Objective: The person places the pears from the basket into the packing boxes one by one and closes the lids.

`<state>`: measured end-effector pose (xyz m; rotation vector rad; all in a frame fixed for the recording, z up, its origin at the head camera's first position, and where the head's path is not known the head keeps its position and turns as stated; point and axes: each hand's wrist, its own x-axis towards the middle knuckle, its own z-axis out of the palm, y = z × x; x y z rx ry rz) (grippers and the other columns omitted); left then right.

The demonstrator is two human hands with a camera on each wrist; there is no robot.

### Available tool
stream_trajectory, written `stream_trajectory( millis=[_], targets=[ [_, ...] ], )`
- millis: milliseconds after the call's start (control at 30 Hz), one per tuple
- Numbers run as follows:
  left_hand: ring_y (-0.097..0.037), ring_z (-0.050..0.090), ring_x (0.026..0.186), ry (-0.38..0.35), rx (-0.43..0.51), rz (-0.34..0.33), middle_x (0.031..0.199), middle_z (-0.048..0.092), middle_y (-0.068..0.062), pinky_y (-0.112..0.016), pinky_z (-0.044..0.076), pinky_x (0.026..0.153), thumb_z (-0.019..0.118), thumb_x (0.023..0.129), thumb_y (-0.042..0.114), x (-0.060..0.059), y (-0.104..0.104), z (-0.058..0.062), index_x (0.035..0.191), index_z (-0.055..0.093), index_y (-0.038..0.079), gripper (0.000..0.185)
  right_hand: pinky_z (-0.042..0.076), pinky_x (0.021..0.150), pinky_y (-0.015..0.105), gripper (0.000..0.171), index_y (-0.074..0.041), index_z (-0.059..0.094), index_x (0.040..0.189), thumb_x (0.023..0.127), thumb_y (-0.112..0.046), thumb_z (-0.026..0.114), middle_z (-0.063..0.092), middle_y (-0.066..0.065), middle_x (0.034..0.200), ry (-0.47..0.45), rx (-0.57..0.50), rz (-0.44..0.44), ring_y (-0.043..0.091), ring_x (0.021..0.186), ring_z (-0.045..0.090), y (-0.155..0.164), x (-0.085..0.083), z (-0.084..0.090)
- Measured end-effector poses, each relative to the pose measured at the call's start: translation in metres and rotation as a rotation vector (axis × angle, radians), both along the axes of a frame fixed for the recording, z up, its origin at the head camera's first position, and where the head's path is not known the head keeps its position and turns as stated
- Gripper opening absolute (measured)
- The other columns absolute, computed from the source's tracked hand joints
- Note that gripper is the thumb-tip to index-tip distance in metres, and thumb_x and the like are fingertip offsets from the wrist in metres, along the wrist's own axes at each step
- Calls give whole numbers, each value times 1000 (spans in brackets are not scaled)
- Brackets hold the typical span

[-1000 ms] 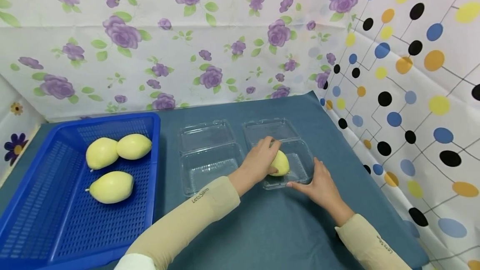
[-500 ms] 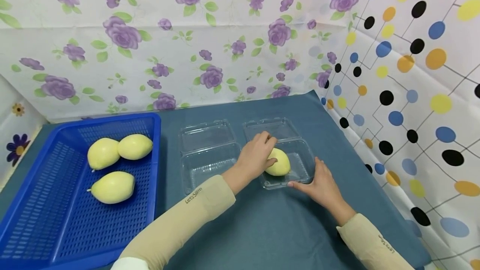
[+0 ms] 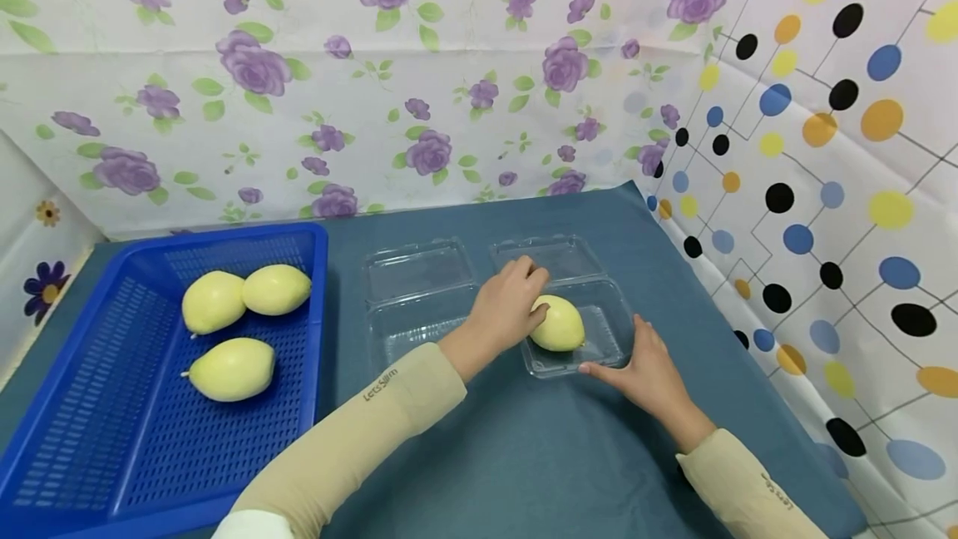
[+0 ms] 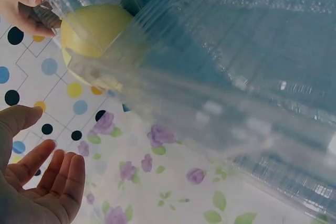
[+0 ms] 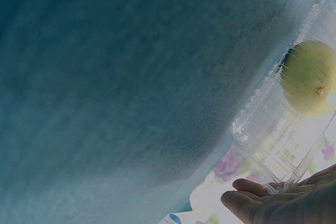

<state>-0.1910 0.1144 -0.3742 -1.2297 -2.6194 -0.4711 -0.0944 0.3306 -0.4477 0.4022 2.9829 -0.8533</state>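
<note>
A pale yellow oval fruit (image 3: 560,324) lies in the left part of the base of an unlidded clear plastic clamshell container (image 3: 608,327). In the head view my left hand (image 3: 503,313) is at the fruit's left side. The left wrist view shows that hand (image 4: 47,182) apart from the fruit (image 4: 97,30), fingers loosely bent with nothing between them. My right hand (image 3: 653,374) holds the container's near right corner, thumb at the front edge and fingers along the right side. In the right wrist view its fingers (image 5: 244,199) reach around the container's corner.
A second clear clamshell container (image 3: 419,273) lies unlidded to the left, partly behind my left arm. Further left stands a blue plastic basket (image 3: 320,339) with three yellow fruits (image 3: 234,368). Patterned sheets (image 3: 449,90) hang behind and right of the blue-green cloth (image 3: 524,456).
My left hand has let go of the fruit and drawn slightly back to the left, uncovering more of it. The right hand keeps its hold on the container.
</note>
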Motion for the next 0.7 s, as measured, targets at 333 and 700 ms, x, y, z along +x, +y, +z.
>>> stream_trajectory(
  millis=[333,700],
  targets=[
    [-20,49,77,22,30,7,95,53,-10,-27,45,59,69,88,21,-3,-11,14,106,60,6,25,30,101,67,123,12,10,147,71,-62,73,18,38,148,4,-2,7,55,133,23,2,0,-3],
    [-22,53,82,26,56,63,98,56,-11,-29,48,64,70,87,19,-7,-31,24,110,62,3,29,29,101,67,123,12,10,147,71,-62,73,19,38,148,21,-5,10,55,133,23,2,-1,-6]
  ],
)
